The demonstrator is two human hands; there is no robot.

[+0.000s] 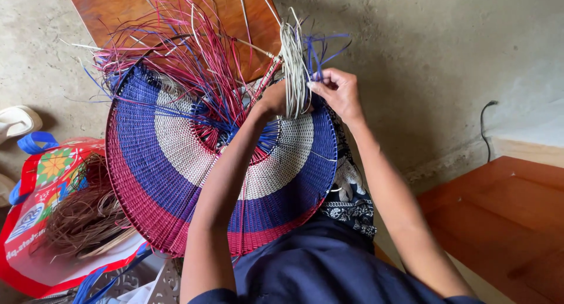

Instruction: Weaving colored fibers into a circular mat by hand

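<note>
A large round woven piece (176,163) with red, blue and white rings rests tilted against my lap. Loose red, blue and white strands (194,51) fan out from its centre. My left hand (273,98) presses on the upper rim beside a bundle of pale strands (294,69) and seems to hold them; its fingers are partly hidden. My right hand (338,92) pinches the blue strands (320,54) next to that bundle at the rim.
A red printed bag (41,192) holding brown fibre (88,216) lies at the left on the concrete floor. A wooden board (117,7) sits behind the weave. A wooden bench (505,216) stands at the right, with a black cable (484,122) near it. A sandal (17,122) lies at the far left.
</note>
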